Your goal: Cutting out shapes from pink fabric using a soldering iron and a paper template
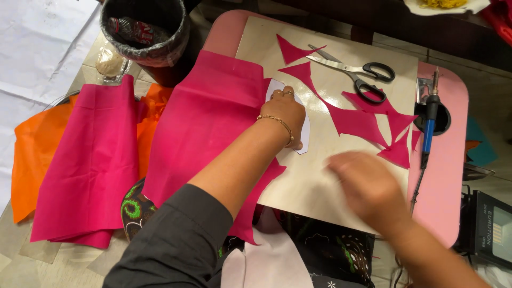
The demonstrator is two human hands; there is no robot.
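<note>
On board (298,186): left hand (285,114) flat, pressing white template (305,140) on pink cloth (213,122); right hand (368,189) blurred, grip unclear. Tracing/cutting step; next needs scissors (357,74), prob.

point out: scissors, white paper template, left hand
scissors (356,71), head view, on the blades near the pivot.
white paper template (304,140), head view, on its bare right edge beside the hand.
left hand (285,113), head view, on the back of the hand.

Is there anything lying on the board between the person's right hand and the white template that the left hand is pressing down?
Nothing visible does: bare board lies between the blurred right hand and the white template under the left hand. The pink scraps lie farther back.
</note>
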